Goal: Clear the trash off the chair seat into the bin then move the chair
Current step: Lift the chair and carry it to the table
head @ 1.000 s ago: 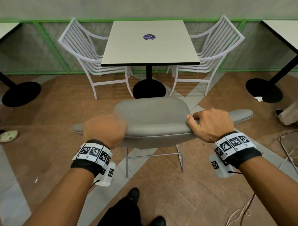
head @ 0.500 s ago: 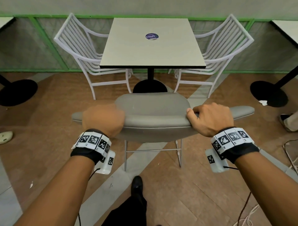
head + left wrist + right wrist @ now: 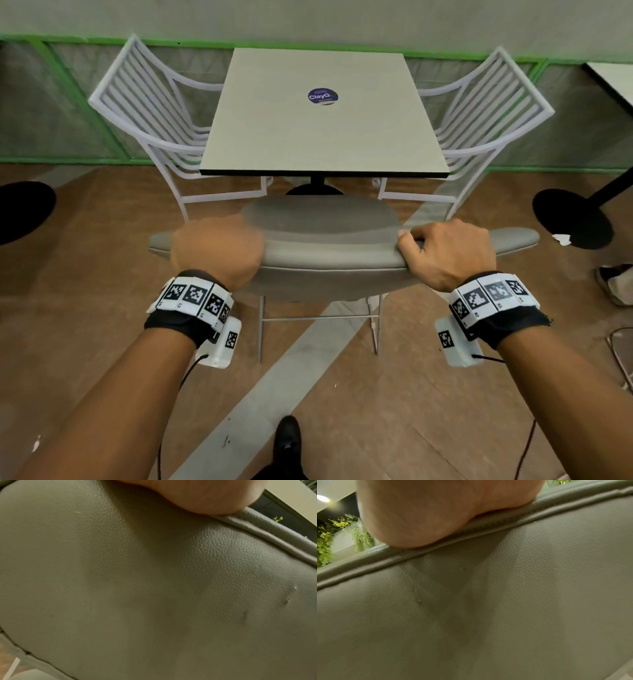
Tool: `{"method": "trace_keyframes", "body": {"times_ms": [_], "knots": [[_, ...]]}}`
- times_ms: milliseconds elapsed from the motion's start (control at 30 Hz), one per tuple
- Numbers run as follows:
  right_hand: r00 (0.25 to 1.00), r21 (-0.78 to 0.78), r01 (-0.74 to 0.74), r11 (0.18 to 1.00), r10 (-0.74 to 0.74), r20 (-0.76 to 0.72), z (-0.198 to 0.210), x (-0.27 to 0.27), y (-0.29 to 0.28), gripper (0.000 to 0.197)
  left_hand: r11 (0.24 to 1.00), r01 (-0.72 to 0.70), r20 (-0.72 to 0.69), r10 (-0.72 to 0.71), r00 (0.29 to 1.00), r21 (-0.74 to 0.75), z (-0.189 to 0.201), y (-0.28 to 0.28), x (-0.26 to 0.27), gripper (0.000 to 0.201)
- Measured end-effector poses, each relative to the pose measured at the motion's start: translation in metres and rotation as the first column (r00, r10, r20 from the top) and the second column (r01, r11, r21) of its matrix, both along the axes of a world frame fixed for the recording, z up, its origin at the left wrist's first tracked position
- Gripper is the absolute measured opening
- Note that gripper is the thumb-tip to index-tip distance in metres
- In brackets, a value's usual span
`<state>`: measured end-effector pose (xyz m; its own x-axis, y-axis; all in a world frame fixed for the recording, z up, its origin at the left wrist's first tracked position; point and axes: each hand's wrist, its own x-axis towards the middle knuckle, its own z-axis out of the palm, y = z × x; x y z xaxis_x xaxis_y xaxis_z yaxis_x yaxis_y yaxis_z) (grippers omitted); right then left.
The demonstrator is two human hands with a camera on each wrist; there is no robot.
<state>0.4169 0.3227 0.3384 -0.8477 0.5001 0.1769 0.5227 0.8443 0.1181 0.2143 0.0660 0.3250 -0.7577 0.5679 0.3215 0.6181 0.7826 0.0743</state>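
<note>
A grey padded chair [image 3: 325, 240] on thin metal legs stands in front of me, its backrest toward me and its seat facing a square table [image 3: 322, 113]. My left hand [image 3: 215, 250] grips the top edge of the backrest on the left, and my right hand [image 3: 445, 253] grips it on the right, fingers curled over the rim. Both wrist views are filled by the grey leather of the chair back [image 3: 154, 588] [image 3: 488, 608], with the heel of each hand pressed on its piped edge. The seat surface that shows bears no trash. No bin is in view.
Two white slatted metal chairs [image 3: 150, 113] [image 3: 486, 116] flank the table by the green-trimmed wall. Black round table bases [image 3: 572, 219] [image 3: 20, 209] stand at right and left. A white scrap [image 3: 561, 238] lies on the floor right. My black shoe [image 3: 287, 442] is below. Cables [image 3: 620, 356] trail right.
The chair, held by both hands, has moved forward toward the table; its seat front now reaches the table's near edge. I have stepped forward with it.
</note>
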Motion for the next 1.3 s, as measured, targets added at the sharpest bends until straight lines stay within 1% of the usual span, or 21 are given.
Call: {"method": "trace_keyframes", "body": {"times_ms": [133, 233, 333, 567, 667, 733, 967, 1033, 1100, 1167, 1233, 1267, 1300], "knots": [[0.999, -0.024, 0.035, 0.999, -0.036, -0.011, 0.000, -0.038, 0.022, 0.063, 1.000, 0.013, 0.015, -0.013, 1.000, 0.019, 0.003, 0.023, -0.038, 0.038], [0.998, -0.054, 0.058, 0.997, -0.059, -0.024, 0.002, -0.063, 0.036, 0.060, 0.999, 0.023, 0.020, -0.024, 1.000, 0.027, 0.004, 0.039, -0.060, 0.036], [0.996, -0.065, 0.083, 0.994, -0.085, -0.024, 0.004, -0.082, 0.048, 0.059, 0.999, 0.025, 0.023, -0.025, 0.999, 0.027, 0.006, 0.052, -0.079, 0.037], [0.995, -0.092, 0.090, 0.992, -0.093, -0.028, 0.003, -0.121, 0.073, 0.056, 1.000, 0.013, 0.007, -0.013, 1.000, 0.023, 0.006, 0.073, -0.119, 0.037], [0.996, -0.120, 0.086, 0.989, -0.089, -0.025, 0.004, -0.126, 0.088, 0.056, 1.000, 0.013, 0.009, -0.013, 1.000, 0.014, 0.008, 0.084, -0.117, 0.036], [0.996, -0.118, 0.080, 0.990, -0.084, -0.027, 0.002, -0.128, 0.092, 0.055, 0.999, 0.010, -0.004, -0.010, 1.000, 0.038, 0.008, 0.087, -0.119, 0.034], [0.996, -0.114, 0.082, 0.990, -0.084, -0.014, 0.004, -0.123, 0.088, 0.055, 0.998, 0.017, 0.003, -0.017, 1.000, 0.056, 0.005, 0.082, -0.116, 0.036], [0.997, -0.111, 0.068, 0.991, -0.071, -0.023, 0.005, -0.119, 0.084, 0.054, 0.999, 0.028, 0.009, -0.029, 1.000, 0.036, 0.006, 0.078, -0.111, 0.037], [0.999, -0.140, 0.024, 0.990, -0.030, -0.036, 0.005, -0.114, 0.077, 0.054, 0.996, 0.068, 0.003, -0.068, 0.998, 0.049, 0.007, 0.074, -0.104, 0.038], [0.995, -0.179, -0.015, 0.984, -0.003, -0.098, 0.007, -0.105, 0.068, 0.049, 0.989, 0.110, 0.016, -0.112, 0.994, 0.095, 0.012, 0.069, -0.095, 0.036], [0.971, -0.191, -0.086, 0.978, 0.039, -0.236, 0.005, -0.088, 0.054, 0.038, 0.981, 0.136, 0.061, -0.146, 0.987, 0.139, 0.012, 0.062, -0.081, 0.030], [0.955, -0.186, -0.130, 0.974, 0.072, -0.289, 0.000, -0.075, 0.042, 0.034, 0.976, 0.142, 0.086, -0.158, 0.984, 0.168, 0.006, 0.055, -0.070, 0.030], [0.940, -0.198, -0.164, 0.966, 0.092, -0.328, -0.006, -0.061, 0.027, 0.034, 0.973, 0.143, 0.092, -0.161, 0.983, 0.180, -0.002, 0.048, -0.054, 0.038]]}}
